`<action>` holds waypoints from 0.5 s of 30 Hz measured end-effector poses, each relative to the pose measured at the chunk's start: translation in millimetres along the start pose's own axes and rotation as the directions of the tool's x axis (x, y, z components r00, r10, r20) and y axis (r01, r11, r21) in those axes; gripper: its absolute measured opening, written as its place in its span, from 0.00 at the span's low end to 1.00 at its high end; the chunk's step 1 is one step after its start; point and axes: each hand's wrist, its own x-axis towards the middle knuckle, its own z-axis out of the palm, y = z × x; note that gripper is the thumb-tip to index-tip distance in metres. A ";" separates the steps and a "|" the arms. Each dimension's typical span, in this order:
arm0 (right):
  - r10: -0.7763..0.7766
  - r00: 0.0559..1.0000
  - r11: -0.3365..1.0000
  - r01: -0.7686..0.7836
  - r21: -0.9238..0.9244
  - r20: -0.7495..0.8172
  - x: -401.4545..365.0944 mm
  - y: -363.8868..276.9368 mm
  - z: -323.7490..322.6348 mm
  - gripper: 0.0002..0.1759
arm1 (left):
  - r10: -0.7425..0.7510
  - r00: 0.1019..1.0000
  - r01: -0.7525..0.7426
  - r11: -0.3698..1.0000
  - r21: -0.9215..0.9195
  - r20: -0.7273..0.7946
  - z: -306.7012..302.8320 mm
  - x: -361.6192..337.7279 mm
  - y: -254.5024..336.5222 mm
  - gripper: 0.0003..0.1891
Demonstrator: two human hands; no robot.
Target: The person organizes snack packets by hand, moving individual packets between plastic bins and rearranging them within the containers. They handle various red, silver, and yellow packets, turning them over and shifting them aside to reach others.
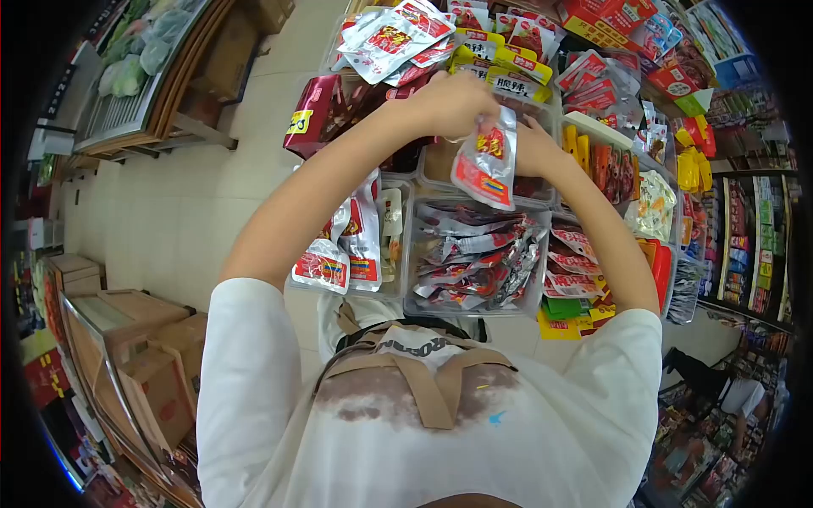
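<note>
A white and red snack packet (489,165) hangs tilted above a clear plastic bin (438,173). My left hand (457,106) comes from the left, its fingers closed at the packet's upper end. My right hand (535,151) is low beside the packet, which covers part of it; how its fingers are set does not show clearly. Just behind the hands lie yellow snack packets (512,72). Nearer my body, a bin of dark silver and red packets (474,254) stands in front.
More white packets (389,38) are heaped at the back left. Dark red bags (326,114) sit left of my hands. Orange packets (610,169) fill a bin on the right. Shelves (754,237), cardboard boxes (157,381) and a vegetable rack (144,76) surround the tiled floor (195,182).
</note>
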 end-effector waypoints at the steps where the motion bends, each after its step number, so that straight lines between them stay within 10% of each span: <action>1: 0.027 0.999 0.998 -0.025 -0.054 0.025 2.5 1.5 2.1 0.34 | -0.071 0.968 0.046 0.993 0.109 0.241 -2.5 0.7 4.8 0.22; 2: 0.053 0.997 0.993 -0.048 -0.109 0.049 3.6 2.6 4.2 0.29 | -0.165 0.874 0.065 0.972 0.226 0.457 -3.5 -0.5 9.3 0.19; 7: 0.068 0.973 0.955 0.001 -0.298 0.222 -3.2 -7.3 -7.9 0.26 | -0.201 0.804 0.036 0.956 0.293 0.559 16.0 4.6 23.7 0.13; 10: 0.020 0.999 0.993 -0.016 -0.116 0.034 -4.4 -1.0 -0.3 0.26 | -0.246 0.612 0.065 0.963 0.263 0.752 24.9 25.9 22.0 0.20; 13: -0.008 1.000 0.995 0.010 -0.101 0.028 -9.0 -1.0 -4.2 0.27 | -0.294 0.573 0.338 0.935 0.107 0.765 26.9 37.2 21.0 0.24; 15: 0.015 0.999 0.999 -0.016 0.034 0.037 -13.2 -4.0 -10.3 0.24 | -0.502 0.467 0.877 0.367 -0.310 0.728 28.5 36.2 23.8 0.30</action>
